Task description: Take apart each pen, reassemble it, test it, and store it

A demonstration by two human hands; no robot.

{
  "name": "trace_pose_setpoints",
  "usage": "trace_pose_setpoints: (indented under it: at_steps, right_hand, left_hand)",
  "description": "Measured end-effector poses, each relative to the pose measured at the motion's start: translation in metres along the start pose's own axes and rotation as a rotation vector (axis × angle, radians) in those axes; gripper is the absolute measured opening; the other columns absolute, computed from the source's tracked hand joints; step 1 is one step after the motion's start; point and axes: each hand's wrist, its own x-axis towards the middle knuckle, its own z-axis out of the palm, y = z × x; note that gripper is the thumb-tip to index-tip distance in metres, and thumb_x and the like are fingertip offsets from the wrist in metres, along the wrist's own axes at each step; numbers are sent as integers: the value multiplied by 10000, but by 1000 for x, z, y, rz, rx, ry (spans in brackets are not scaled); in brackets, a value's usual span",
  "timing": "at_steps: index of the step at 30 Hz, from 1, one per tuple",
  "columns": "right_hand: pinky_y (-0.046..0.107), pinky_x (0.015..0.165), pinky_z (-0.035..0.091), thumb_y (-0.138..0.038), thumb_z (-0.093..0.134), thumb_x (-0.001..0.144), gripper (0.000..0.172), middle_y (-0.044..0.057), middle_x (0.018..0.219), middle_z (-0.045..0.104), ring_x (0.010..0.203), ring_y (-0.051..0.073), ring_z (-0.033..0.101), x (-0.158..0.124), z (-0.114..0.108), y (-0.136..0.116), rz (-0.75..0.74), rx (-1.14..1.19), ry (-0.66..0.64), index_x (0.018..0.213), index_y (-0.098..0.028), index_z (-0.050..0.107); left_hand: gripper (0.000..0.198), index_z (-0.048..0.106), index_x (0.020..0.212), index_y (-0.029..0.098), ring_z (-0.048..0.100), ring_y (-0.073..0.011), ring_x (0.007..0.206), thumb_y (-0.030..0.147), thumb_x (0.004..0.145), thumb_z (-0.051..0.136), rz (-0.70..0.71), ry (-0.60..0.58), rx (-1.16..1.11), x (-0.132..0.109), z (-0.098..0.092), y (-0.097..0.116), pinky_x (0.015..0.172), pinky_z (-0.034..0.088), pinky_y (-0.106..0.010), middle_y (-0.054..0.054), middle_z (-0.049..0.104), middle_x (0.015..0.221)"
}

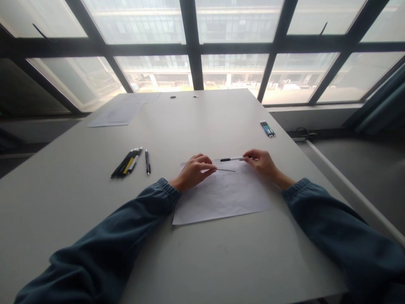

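1. Two bare hands face each other across a white table, near but apart; from where I stand, each has a slim piece in its fingertips
2. Left hand (194,171): thumb and fingers pinched on one end of a thin dark rod (226,170), which points rightward over a paper sheet (230,207); I cannot tell whether it touches the paper
3. Right hand (260,162): fingertips closed on a white-and-black pen barrel (230,159), its black end leftward, by the sheet's far edge
4. Good handling here, I judge, means a light, firm pinch; so slender a rod could roll or bend under pressure
5. Resting both wrists would steady the pieces, best kept low over the sheet, well apart from the pen bundle (128,162) and lone pen (148,162) at left
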Motion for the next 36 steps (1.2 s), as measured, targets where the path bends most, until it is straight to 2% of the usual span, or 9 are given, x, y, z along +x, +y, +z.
trace_pose_setpoints:
  at_steps: [3, 6, 9, 15, 18, 22, 28, 36]
  right_hand:
    - [335, 655, 476, -347, 742, 816, 139, 63, 883, 744, 773, 209, 638, 1, 1, 0, -75, -97, -21, 844, -214, 771]
    - [382, 768, 498, -307, 753, 811, 91, 75, 918, 727, 895, 244, 633, 2, 2, 3, -164, -175, -19, 815, -221, 781]
    - [427, 880, 488, -278, 753, 814, 63, 68, 890, 713, 919, 250, 614, 1, 3, 6, -209, -254, -50, 792, -230, 786]
    - [418, 888, 492, -248, 724, 837, 68, 68, 897, 719, 924, 246, 614, 0, 4, 4, -213, -284, -108, 822, -217, 782]
    - [418, 899, 490, -252, 719, 851, 75, 71, 921, 726, 926, 243, 626, -1, 2, -2, -235, -273, -74, 879, -210, 775]
    - [399, 877, 485, -236, 698, 879, 75, 67, 918, 715, 914, 234, 614, -6, 3, -15, -348, -306, -30, 908, -218, 764]
    - [384, 875, 420, -267, 722, 883, 50, 58, 921, 712, 927, 229, 590, -19, 22, -34, -474, -475, -248, 889, -227, 752]
    - [341, 847, 379, -211, 689, 903, 112, 44, 830, 684, 879, 203, 571, -20, 29, -36, -461, -521, -308, 794, -204, 716]
  left_hand:
    - [151, 792, 947, 261, 588, -158, 811, 322, 940, 654, -10, -41, -6, -1, 0, -1, 758, 488, -307, -48, 694, 888]
    - [164, 794, 953, 269, 586, -159, 809, 336, 944, 646, -20, -84, -1, -2, 0, -2, 749, 483, -305, -49, 687, 889]
    - [166, 795, 967, 278, 586, -157, 812, 332, 947, 640, -36, -123, 3, -3, -1, -2, 757, 481, -306, -47, 684, 895]
    - [159, 796, 981, 290, 592, -158, 819, 311, 941, 644, -62, -156, -11, -4, -1, -1, 769, 480, -305, -43, 685, 907]
    - [148, 795, 972, 288, 599, -160, 829, 306, 932, 654, -74, -151, -24, -4, -1, -1, 788, 485, -311, -41, 688, 918]
    - [114, 791, 930, 269, 607, -170, 852, 290, 908, 682, -84, -148, -36, -3, -1, -1, 828, 490, -330, -42, 696, 925]
    - [91, 773, 894, 248, 607, -175, 861, 293, 896, 695, -92, -150, -46, -3, -1, -3, 828, 492, -332, -45, 693, 923]
    - [91, 757, 879, 240, 605, -177, 872, 293, 901, 687, -71, -125, -20, -2, -2, -2, 832, 489, -337, -45, 688, 927]
